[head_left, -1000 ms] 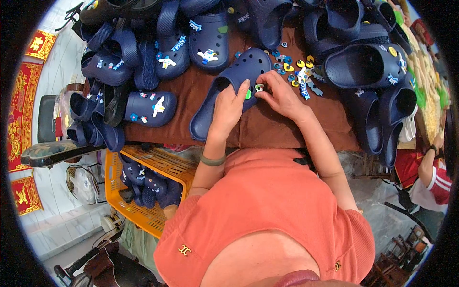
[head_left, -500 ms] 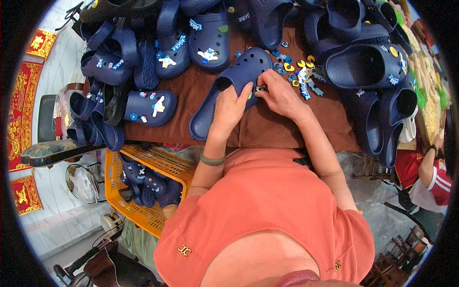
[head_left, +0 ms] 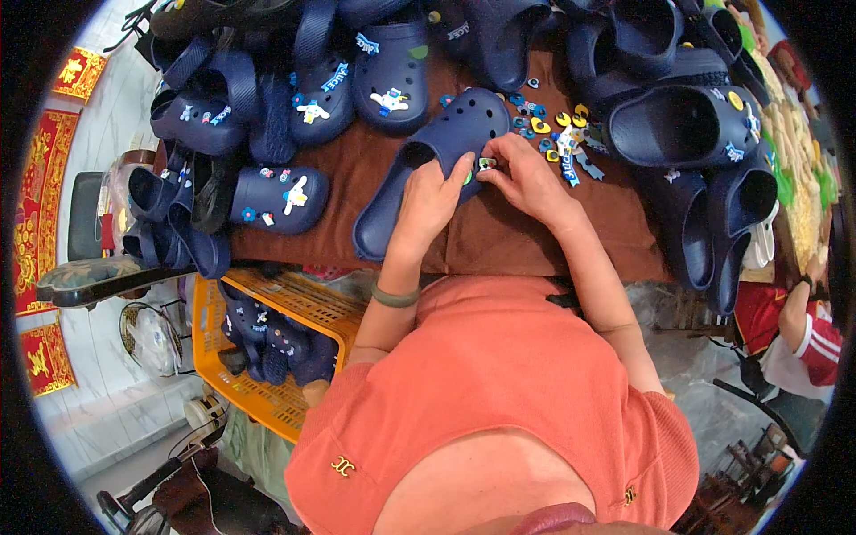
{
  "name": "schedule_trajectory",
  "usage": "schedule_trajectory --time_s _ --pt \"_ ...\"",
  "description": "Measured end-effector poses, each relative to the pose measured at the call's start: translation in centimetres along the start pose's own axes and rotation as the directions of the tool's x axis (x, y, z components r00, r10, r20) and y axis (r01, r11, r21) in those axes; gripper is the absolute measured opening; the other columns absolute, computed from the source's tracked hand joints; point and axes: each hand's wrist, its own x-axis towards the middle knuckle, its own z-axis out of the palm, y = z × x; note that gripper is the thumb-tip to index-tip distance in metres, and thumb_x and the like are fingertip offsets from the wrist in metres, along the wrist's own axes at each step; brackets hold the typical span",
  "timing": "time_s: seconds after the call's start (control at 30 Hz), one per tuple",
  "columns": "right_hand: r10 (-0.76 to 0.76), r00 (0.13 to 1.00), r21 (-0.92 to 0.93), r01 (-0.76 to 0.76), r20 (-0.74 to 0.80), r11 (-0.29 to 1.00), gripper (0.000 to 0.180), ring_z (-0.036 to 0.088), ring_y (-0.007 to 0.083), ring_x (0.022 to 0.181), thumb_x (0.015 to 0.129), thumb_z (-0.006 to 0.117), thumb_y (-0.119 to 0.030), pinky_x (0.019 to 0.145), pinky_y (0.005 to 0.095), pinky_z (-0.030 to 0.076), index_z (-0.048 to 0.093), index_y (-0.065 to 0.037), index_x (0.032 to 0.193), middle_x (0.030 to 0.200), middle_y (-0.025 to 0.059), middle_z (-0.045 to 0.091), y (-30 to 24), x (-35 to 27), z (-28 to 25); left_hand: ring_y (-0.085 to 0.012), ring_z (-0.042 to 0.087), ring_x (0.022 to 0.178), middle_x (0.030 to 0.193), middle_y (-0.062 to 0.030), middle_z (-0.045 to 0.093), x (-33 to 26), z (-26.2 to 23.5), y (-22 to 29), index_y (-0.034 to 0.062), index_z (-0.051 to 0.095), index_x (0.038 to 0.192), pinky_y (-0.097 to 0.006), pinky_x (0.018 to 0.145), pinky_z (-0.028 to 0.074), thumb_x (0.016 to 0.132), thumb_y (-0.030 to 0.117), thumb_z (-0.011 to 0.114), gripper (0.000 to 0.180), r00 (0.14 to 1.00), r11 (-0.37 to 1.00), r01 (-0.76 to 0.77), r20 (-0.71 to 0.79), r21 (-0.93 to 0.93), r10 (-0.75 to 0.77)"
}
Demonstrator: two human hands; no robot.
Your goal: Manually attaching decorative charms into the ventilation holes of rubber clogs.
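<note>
A navy clog [head_left: 464, 120] lies tilted on the brown cloth in front of me, its toe pointing away. My left hand [head_left: 432, 198] grips it, fingers down in the foot opening and thumb over the upper. At the right side of the upper, my right hand [head_left: 522, 178] pinches a small whitish charm [head_left: 486, 164] between thumb and forefinger. Whether the charm is pressed into a hole cannot be made out. A green charm [head_left: 467, 177] shows beside my left thumb. Loose charms [head_left: 569, 147] in yellow, blue and white are scattered right of the clog's toe.
Navy clogs with charms, such as this clog [head_left: 285, 201], crowd the table's left, back and right sides. A brown cloth [head_left: 357, 165] covers the tabletop. Below the table's left front stands an orange crate [head_left: 209, 334] holding more clogs. A person's arm [head_left: 795, 308] shows at far right.
My right thumb and forefinger have shifted slightly, leaving the whitish charm more in view. The clog and my left hand stay almost where they were.
</note>
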Motion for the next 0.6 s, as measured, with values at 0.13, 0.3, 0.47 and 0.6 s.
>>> schedule_trajectory --time_s 0.13,0.3,0.47,0.6 --pt "0.069 0.995 0.043 -0.072 0.073 0.996 0.028 0.053 0.0351 0.084 0.078 0.074 -0.014 0.074 0.0417 0.043 0.053 -0.003 0.093 0.087 0.016 0.053 0.1 0.3 -0.3 -0.011 0.06 0.087 0.094 -0.0059 0.068 0.1 0.3 -0.8 -0.0028 0.066 0.106 -0.03 0.08 0.048 0.095 0.027 0.06 0.033 0.994 0.976 -0.033 0.095 -0.214 0.055" --pt "-0.009 1.0 -0.015 0.009 -0.004 1.0 0.023 0.052 0.0361 0.086 0.08 0.07 -0.009 0.074 0.0415 0.043 0.053 -0.002 0.092 0.09 0.0169 0.052 -0.5 -0.1 0.1 -0.0108 0.06 0.092 0.101 -0.0019 0.067 -0.1 0.3 -0.3 -0.0015 0.066 0.109 -0.028 0.083 0.047 0.095 0.024 0.059 0.03 0.996 0.939 0.002 0.087 -0.345 0.03" --pt "-0.092 0.964 -0.12 0.063 -0.25 0.991 0.012 0.052 0.0358 0.085 0.086 0.063 -0.007 0.076 0.0439 0.044 0.053 -0.001 0.09 0.088 0.0169 0.052 -1.3 0.3 2.7 -0.0097 0.058 0.095 0.107 -0.0011 0.064 0.1 0.3 -0.5 -0.0003 0.064 0.114 -0.027 0.086 0.047 0.096 0.022 0.059 0.029 0.993 0.837 0.02 0.111 -0.547 0.049" --pt "-0.06 0.964 -0.443 -0.063 -0.258 0.894 0.014 0.054 0.0314 0.078 0.086 0.064 -0.013 0.067 0.0407 0.048 0.053 -0.005 0.082 0.079 0.013 0.052 -1.0 1.3 4.1 -0.0094 0.058 0.096 0.107 -0.0007 0.064 0.4 0.6 -1.2 0.0 0.064 0.115 -0.027 0.086 0.047 0.096 0.021 0.059 0.028 0.994 0.857 0.025 0.105 -0.515 0.034"
